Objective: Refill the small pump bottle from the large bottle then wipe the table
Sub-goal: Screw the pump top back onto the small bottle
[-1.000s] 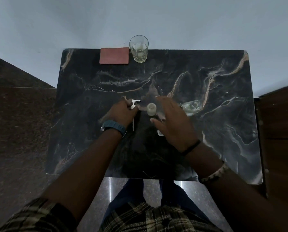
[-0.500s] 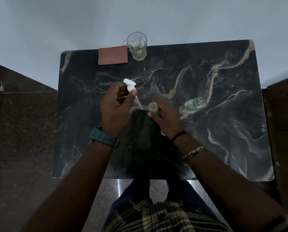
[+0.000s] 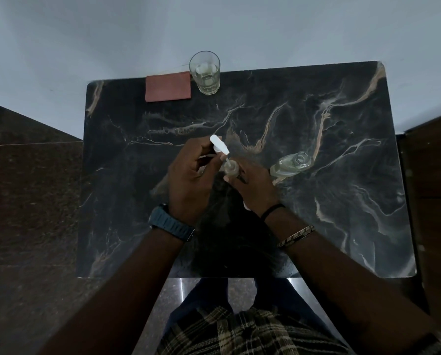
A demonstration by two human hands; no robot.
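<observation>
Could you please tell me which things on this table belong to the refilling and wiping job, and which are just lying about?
Part of the job:
pump head, in the left hand
small bottle, held by the right hand
large bottle, open
red cloth, probably for wiping

Lying about:
drinking glass

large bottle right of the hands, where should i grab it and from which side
Grip the large bottle around its clear body, below the neck. It stands open, with no cap, and seems to hold liquid, so keep it upright. Come in from the right with the right hand, since the small bottle and both hands crowd its left side.
</observation>
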